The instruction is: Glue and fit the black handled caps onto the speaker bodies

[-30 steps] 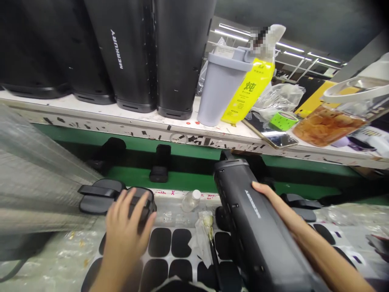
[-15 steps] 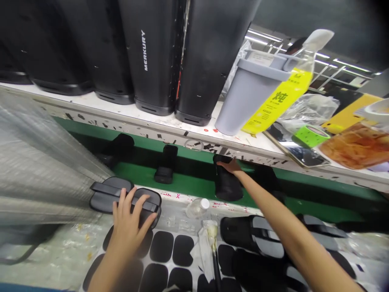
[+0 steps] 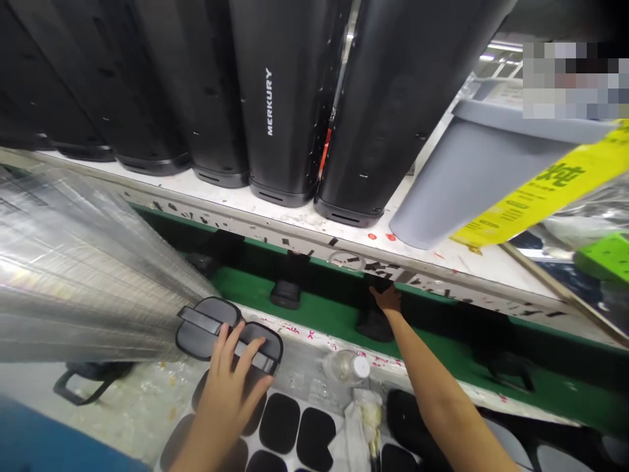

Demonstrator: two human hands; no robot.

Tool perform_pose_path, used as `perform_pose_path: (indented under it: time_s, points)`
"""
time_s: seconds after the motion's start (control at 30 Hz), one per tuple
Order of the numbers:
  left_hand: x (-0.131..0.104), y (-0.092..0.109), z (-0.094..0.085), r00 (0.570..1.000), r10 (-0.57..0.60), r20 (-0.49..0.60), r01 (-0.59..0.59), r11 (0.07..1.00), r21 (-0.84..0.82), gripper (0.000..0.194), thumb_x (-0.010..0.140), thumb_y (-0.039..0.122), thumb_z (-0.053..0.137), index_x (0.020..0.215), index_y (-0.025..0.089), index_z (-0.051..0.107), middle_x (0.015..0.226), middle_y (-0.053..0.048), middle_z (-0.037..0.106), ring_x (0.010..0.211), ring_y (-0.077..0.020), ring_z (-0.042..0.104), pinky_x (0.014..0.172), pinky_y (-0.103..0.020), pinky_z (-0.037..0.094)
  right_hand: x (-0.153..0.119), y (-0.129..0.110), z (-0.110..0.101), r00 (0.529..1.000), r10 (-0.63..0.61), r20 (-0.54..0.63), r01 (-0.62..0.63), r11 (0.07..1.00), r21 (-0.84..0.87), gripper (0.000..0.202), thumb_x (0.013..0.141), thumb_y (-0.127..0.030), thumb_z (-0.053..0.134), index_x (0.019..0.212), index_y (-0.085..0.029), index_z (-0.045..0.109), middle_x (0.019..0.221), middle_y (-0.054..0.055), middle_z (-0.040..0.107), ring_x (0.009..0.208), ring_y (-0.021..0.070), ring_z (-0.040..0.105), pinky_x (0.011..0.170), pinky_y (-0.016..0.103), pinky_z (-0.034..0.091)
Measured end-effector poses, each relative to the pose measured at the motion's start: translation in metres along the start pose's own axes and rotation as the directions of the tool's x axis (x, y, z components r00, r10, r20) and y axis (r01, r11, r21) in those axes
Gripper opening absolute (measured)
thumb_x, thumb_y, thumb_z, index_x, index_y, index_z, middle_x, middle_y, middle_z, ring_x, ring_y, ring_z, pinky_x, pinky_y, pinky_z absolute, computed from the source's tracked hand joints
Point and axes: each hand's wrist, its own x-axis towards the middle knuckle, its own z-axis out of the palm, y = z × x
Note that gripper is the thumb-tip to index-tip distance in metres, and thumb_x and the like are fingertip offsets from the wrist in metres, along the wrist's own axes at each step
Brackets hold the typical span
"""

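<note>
My left hand (image 3: 226, 383) lies with spread fingers on a pair of black parts with rounded grey tops (image 3: 204, 324) and a band across them. These sit at the near edge of the bench. My right hand (image 3: 387, 299) reaches under the shelf to the green conveyor surface (image 3: 322, 314). Its fingers bend round the upper end of a long black part (image 3: 374, 326), whose shape is mostly lost in shadow. Rounded black pads (image 3: 279, 423) lie in rows on a white sheet below my left hand. A clear bottle with a white cap (image 3: 346, 366) lies between my arms.
Tall black casings (image 3: 275, 98) line the white shelf (image 3: 295, 226), one marked MERKURY. A grey bin (image 3: 466, 177) and a yellow-labelled package (image 3: 550, 183) stand to their right. Plastic film (image 3: 108, 269) hangs at left. A brush (image 3: 372, 419) lies on white cloth.
The view has shifted left and closer, so the scene sits farther right and lower. My left hand stays on the grey-topped parts. My right hand remains at the black part, now more in shadow.
</note>
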Motion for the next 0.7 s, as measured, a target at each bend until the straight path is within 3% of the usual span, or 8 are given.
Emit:
perform_pose_path:
  time_s: [0.23, 0.33, 0.4, 0.47, 0.5, 0.57, 0.63, 0.7]
  points:
    - [-0.001, -0.008, -0.007, 0.983, 0.181, -0.004, -0.179, 0.977, 0.116, 0.038, 0.088, 0.048, 0.066, 0.110, 0.019, 0.057, 0.135, -0.021, 0.051, 0.135, -0.0467, 0.039, 0.104, -0.080, 0.028, -0.061, 0.011, -0.040, 0.996, -0.042, -0.083, 0.072, 0.910, 0.407, 0.039, 0.101, -0.047, 0.044, 0.103, -0.013, 0.063, 0.096, 0.007, 0.067, 0.087, 0.0184, 0.065, 0.085, 0.039, 0.053]
    - [-0.001, -0.006, -0.008, 0.961, 0.277, -0.014, -0.277, 0.961, 0.027, 0.036, 0.080, 0.049, 0.076, 0.091, 0.021, 0.057, 0.112, -0.012, 0.066, 0.122, -0.0392, 0.053, 0.110, -0.070, 0.027, -0.134, 0.027, -0.069, 0.947, -0.106, -0.304, 0.277, 0.746, 0.606, 0.046, 0.104, -0.045, 0.018, 0.116, -0.017, 0.052, 0.079, 0.002, 0.058, 0.069, 0.0150, 0.059, 0.071, 0.028, 0.051]
    - [-0.001, -0.003, -0.009, 0.958, 0.285, -0.032, -0.286, 0.957, -0.047, 0.038, 0.076, 0.048, 0.080, 0.085, 0.021, 0.054, 0.095, -0.005, 0.068, 0.108, -0.0322, 0.060, 0.109, -0.059, 0.032, -0.194, 0.046, -0.081, 0.898, -0.166, -0.407, 0.417, 0.617, 0.668, 0.044, 0.097, -0.049, 0.042, 0.133, -0.026, 0.033, 0.083, -0.003, 0.055, 0.068, 0.0134, 0.057, 0.066, 0.024, 0.048]
    - [-0.002, 0.000, -0.013, 0.967, 0.246, -0.070, -0.251, 0.965, -0.074, 0.039, 0.077, 0.050, 0.078, 0.083, 0.022, 0.053, 0.085, -0.003, 0.065, 0.096, -0.0283, 0.059, 0.097, -0.050, 0.040, -0.250, 0.071, -0.078, 0.824, -0.374, -0.426, 0.556, 0.385, 0.737, 0.028, 0.095, -0.045, 0.052, 0.117, -0.029, 0.046, 0.077, -0.003, 0.055, 0.065, 0.0139, 0.054, 0.064, 0.026, 0.046]
    - [-0.003, 0.002, -0.018, 0.971, 0.218, -0.097, -0.225, 0.972, -0.070, 0.038, 0.080, 0.052, 0.075, 0.083, 0.021, 0.053, 0.084, -0.003, 0.064, 0.092, -0.0275, 0.057, 0.090, -0.047, 0.042, -0.274, 0.085, -0.070, 0.791, -0.489, -0.368, 0.556, 0.323, 0.766, 0.020, 0.097, -0.045, 0.050, 0.104, -0.027, 0.054, 0.076, -0.001, 0.058, 0.064, 0.0143, 0.054, 0.063, 0.027, 0.045]
    - [-0.010, 0.005, -0.032, 0.976, 0.129, -0.174, -0.144, 0.986, -0.082, 0.039, 0.084, 0.057, 0.067, 0.082, 0.021, 0.053, 0.083, -0.004, 0.061, 0.088, -0.0265, 0.054, 0.078, -0.041, 0.043, -0.311, 0.112, -0.042, 0.780, -0.625, 0.017, 0.345, 0.454, 0.822, 0.036, 0.097, -0.053, 0.046, 0.094, -0.023, 0.066, 0.072, 0.003, 0.064, 0.061, 0.0158, 0.056, 0.059, 0.029, 0.043]
    - [-0.021, 0.009, -0.052, 0.966, -0.017, -0.258, -0.026, 0.987, -0.162, 0.041, 0.084, 0.062, 0.065, 0.081, 0.022, 0.053, 0.085, -0.003, 0.059, 0.085, -0.0247, 0.052, 0.074, -0.037, 0.041, -0.332, 0.134, -0.007, 0.764, -0.528, 0.372, 0.045, 0.618, 0.785, 0.057, 0.093, -0.067, 0.043, 0.099, -0.018, 0.072, 0.077, 0.009, 0.070, 0.070, 0.0218, 0.064, 0.061, 0.034, 0.047]
    - [-0.037, 0.009, -0.073, 0.936, -0.197, -0.291, 0.084, 0.930, -0.359, 0.042, 0.079, 0.062, 0.071, 0.082, 0.024, 0.053, 0.089, -0.001, 0.056, 0.086, -0.0223, 0.053, 0.075, -0.035, 0.041, -0.343, 0.145, 0.022, 0.747, -0.415, 0.520, -0.214, 0.590, 0.778, 0.076, 0.082, -0.078, 0.051, 0.121, -0.014, 0.066, 0.099, 0.016, 0.074, 0.091, 0.0287, 0.070, 0.077, 0.041, 0.053]
